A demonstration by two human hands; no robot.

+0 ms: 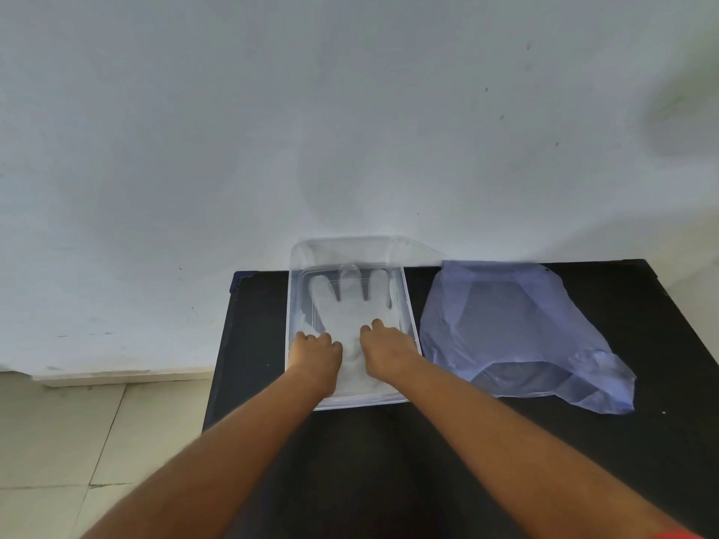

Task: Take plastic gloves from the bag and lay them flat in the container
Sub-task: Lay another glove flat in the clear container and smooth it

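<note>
A clear rectangular plastic container [295, 305] stands on the black table, its far end against the wall. A translucent plastic glove [346, 305] lies flat inside it, fingers pointing away from me. My left hand [317, 354] and my right hand [383, 344] are both inside the container, fingers curled down onto the glove's palm and cuff area, left hand on its left side and right hand on its right. The bluish clear plastic bag [517, 332] lies crumpled on the table just right of the container, its mouth toward me.
The black table [389, 461] ends at a left edge near the container, with tiled floor [78, 441] below. A white wall [350, 130] rises right behind the table.
</note>
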